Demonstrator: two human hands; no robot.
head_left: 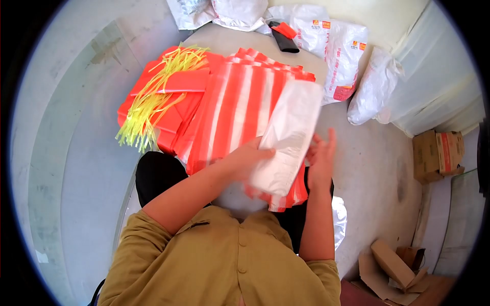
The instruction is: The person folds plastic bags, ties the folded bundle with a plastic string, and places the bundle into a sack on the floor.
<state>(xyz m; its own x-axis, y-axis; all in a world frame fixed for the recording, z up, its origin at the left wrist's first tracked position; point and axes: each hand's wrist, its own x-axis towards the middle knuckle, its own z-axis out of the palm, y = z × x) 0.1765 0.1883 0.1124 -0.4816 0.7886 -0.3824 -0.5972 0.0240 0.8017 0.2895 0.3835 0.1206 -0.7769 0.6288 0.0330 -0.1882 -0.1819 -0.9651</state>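
Observation:
A white folded plastic bundle (288, 135), long and flat, is tilted in front of me. My left hand (252, 155) is closed on its left edge, thumb on top. Close by its right edge is my right hand (321, 158), fingers apart and slightly blurred; whether a fingertip touches the bundle I cannot tell. Beneath lies a stack of red-and-white striped plastic bags (232, 107), partly hidden by the bundle and my left hand. Left of the stripes are folded red plastic bags (186, 84), with yellow plastic strands (171, 66) draped across them.
White printed sacks (343, 61) stand along the far edge. A black roll (285, 41) with a red piece lies near them. Another white sack (375, 84) leans at the right. Cardboard boxes (439, 155) sit against the right wall, and opened cardboard (393, 270) lies at lower right.

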